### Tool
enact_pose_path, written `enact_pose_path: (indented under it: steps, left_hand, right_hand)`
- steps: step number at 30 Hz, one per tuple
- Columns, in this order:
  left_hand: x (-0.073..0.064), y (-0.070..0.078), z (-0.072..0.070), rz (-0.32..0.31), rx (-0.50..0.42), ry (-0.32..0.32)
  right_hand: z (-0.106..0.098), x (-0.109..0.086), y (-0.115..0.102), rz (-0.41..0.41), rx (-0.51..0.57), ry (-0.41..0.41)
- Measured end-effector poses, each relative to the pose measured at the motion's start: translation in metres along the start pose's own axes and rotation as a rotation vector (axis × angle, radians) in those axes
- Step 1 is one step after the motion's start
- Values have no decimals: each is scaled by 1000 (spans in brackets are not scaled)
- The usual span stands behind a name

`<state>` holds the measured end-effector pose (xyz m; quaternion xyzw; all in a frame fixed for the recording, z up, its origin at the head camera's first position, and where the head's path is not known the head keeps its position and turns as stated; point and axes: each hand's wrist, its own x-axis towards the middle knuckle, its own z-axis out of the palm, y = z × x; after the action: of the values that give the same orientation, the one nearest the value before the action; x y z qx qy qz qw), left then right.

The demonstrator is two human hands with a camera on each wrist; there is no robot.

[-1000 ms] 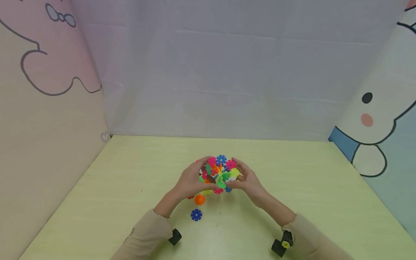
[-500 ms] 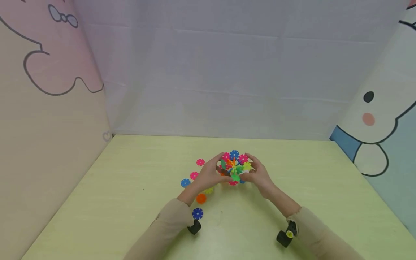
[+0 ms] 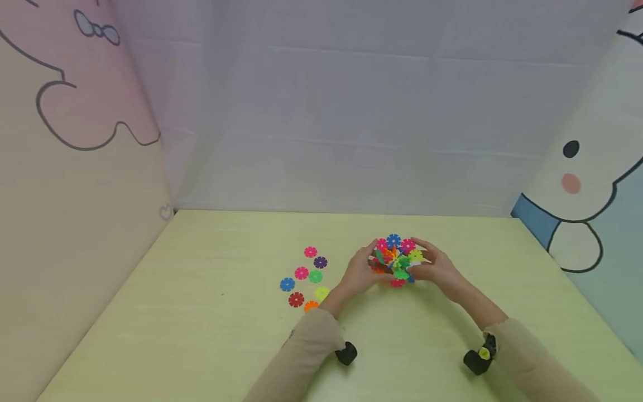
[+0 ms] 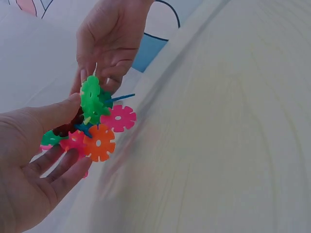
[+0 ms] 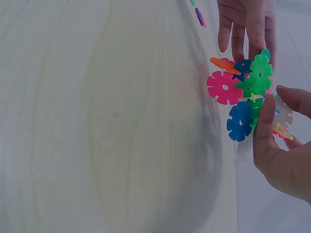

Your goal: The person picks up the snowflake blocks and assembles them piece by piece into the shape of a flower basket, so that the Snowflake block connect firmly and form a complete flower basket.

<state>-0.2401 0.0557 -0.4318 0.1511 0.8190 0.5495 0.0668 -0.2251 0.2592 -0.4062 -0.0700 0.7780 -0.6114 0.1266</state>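
Observation:
A ball-like cluster of interlocking notched plastic discs (image 3: 394,261) in pink, blue, green, orange, yellow and white is between my two hands, right of the table's middle. My left hand (image 3: 359,273) grips its left side, thumb at the front and fingers around behind. On the other side my right hand (image 3: 439,273) holds it, thumb low and fingers above. In the left wrist view, green and orange discs (image 4: 98,143) of the cluster face the camera. A blue disc (image 5: 239,121) shows by the right thumb in the right wrist view. Fingers hide part of the cluster.
Several loose discs lie left of the hands, among them a pink disc (image 3: 310,252), a purple disc (image 3: 320,262), a blue disc (image 3: 287,285) and a red disc (image 3: 296,300). The left forearm partly covers an orange disc (image 3: 311,305). A white backdrop (image 3: 351,139) rises behind the table (image 3: 201,335).
Both hands have moved right with the disc cluster, away from the loose discs. More loose discs now show on the left, while the dark blue one has gone out of sight by the left sleeve.

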Motion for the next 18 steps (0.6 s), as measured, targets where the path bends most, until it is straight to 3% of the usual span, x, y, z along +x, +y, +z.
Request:
enact_pose_path:
  steps: [5,9,14,18]
  left_hand:
    - [9,5,22,30,-41,60]
    - [13,11,39,-6,-64,89]
    - [14,17,57,-89,-144,56]
    - [13,19,67,-95,-154,76]
  right_hand:
    - [-18,-12,-2,48,84,59]
    - [-26,-20,-3,72,120,125]
    - [-35,-26,-1,131,83,196]
    - [-42,-29,3,175,33,204]
